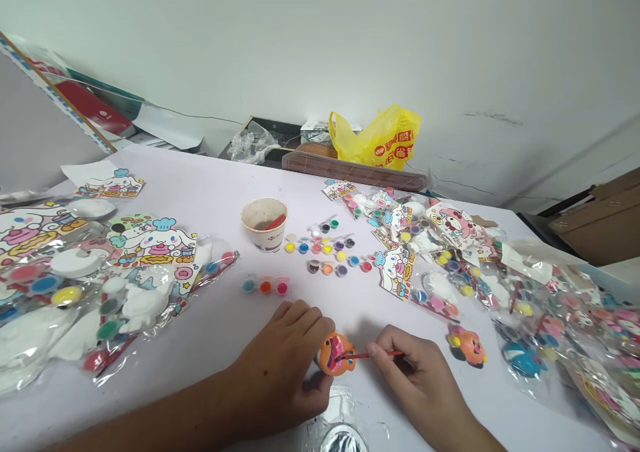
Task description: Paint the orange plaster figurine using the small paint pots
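Observation:
My left hand (285,365) pinches a small orange figurine (333,362) between thumb and fingers, just above the white table. Pink, purple and blue paint marks its surface. In my right hand (420,379) is a thin red paintbrush (385,353), whose tip touches or nearly touches the purple mark on the figurine. Beyond my left hand lies a strip of three paint pots (265,287) in teal, orange and pink. Several more paint pots (327,248) sit behind it. A paper cup (265,224) with murky liquid and a red object inside stands at the back.
Clear bags of white figurines, paints and cartoon cards (145,292) cover the left side, with more packets (480,265) on the right. A painted orange figurine (467,345) lies right of my right hand. A yellow plastic bag (380,139) stands behind the table. Clear plastic packaging (345,432) lies at the front.

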`<state>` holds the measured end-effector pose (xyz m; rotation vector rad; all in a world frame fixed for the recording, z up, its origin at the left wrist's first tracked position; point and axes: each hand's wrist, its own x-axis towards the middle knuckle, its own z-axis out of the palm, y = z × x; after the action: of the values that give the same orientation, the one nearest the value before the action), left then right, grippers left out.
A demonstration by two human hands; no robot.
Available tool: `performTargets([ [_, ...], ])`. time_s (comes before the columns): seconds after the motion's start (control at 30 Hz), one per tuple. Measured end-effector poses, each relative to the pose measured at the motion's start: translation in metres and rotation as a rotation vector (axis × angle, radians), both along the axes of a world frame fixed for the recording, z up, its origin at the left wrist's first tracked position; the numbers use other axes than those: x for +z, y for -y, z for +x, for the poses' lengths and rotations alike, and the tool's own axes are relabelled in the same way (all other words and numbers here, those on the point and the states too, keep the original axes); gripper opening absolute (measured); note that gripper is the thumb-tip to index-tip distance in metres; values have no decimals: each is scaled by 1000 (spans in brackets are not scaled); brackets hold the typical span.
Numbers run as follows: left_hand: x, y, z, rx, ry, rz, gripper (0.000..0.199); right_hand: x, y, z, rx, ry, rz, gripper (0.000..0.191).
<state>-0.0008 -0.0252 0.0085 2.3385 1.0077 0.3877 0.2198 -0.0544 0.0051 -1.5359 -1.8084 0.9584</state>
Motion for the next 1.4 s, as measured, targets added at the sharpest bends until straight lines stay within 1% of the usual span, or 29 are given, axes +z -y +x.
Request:
performTargets([
  [0.13,1,0,0,-2,-1,-2,26,0,1,2,-19,27,10,41],
  [0.33,0,0,0,-4,-9,-5,25,-1,2,2,25,5,27,40],
  [0.5,1,-1,1,-6,-10,-14,27,1,2,1,-10,59,41,40],
  [0.67,2,0,1,-10,-20,-19,26,3,2,1,24,39,67,39],
  [0.8,3,0,1,-7,-25,-24,26,2,1,2,-1,71,70,39],
  [0.97,4,0,1,-6,-28,-29,25,3,1,2,38,56,76,39],
  [1.1,4,-1,0,-12,-24,-24,24,3,1,3,10,61,93,38],
  [1.23,4,-1,0,-13,-16,-27,25,3,0,3,49,66,98,37],
  [1.33,4,-1,0,-9,-17,-28,25,4,0,2,25,72,111,37],
  [1.4,4,-1,0,-6,-17,-26,26,5,0,1,35,55,110,37],
])
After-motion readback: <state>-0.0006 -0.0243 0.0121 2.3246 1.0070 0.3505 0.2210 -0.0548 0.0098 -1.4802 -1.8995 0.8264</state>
